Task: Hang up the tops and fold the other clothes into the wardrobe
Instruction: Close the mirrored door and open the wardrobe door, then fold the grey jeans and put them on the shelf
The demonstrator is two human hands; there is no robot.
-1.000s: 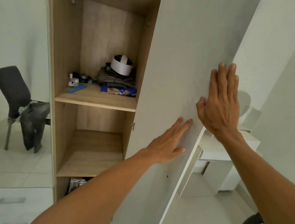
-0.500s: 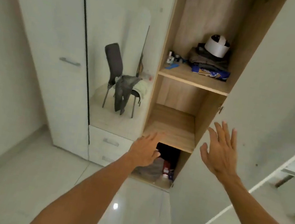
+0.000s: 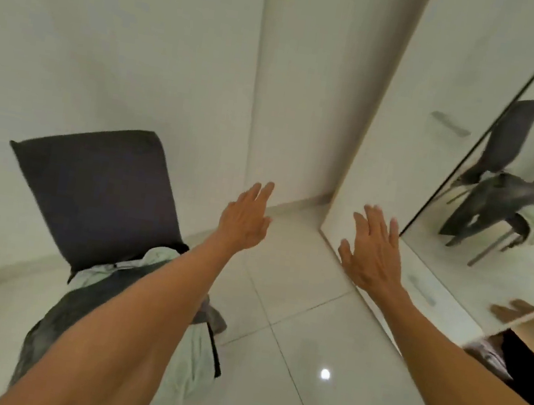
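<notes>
Both arms stretched forward, nothing held. Left hand out flat, fingers straight and close together, in air over floor. Right hand flat too, fingers slightly spread, in front of wardrobe lower corner; touching or not, cannot tell. Clothes lie on dark chair: grey garment draped over seat's left edge, pale green garment across seat, up against backrest. Mirror door reflects same chair and pile.

Seat of chair beneath clothes
</notes>
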